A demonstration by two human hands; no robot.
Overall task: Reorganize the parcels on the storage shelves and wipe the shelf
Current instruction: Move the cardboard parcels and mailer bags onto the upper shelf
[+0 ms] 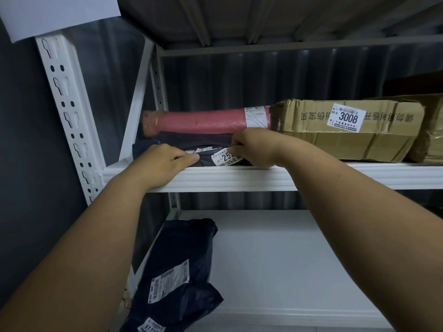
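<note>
We face a white metal shelving rack (72, 121) with slotted uprights and two flat white shelves in view. On the upper shelf (311, 174), toward its right end, lies a large brown corrugated cardboard box (347, 133), creased and bound in clear tape, printed with upside-down Chinese characters and bearing a white sticker (346, 119) that reads "3008" under a barcode and "88-6". Behind it at the far right sits another taped brown parcel (431, 135). At the left end of that shelf a long pink roll (203, 122), wrapped in bubbly plastic with a white shipping label near its right end, rests on top of a flat dark plastic mailer (191, 141) lying along the front edge. The mailer carries a white sticker (226, 159) showing "8-1-", "25" and "5元", the rest hidden by fingers. Our left hand (163, 164) lies on the mailer's left part with fingers bent against it, and our right hand (256, 147) pinches the mailer's front edge by the sticker. On the lower shelf (299, 271), in its left corner, two glossy navy poly bags (182, 271) lean overlapped, one with a barcoded label, the nearer one's sticker starting "67".
</note>
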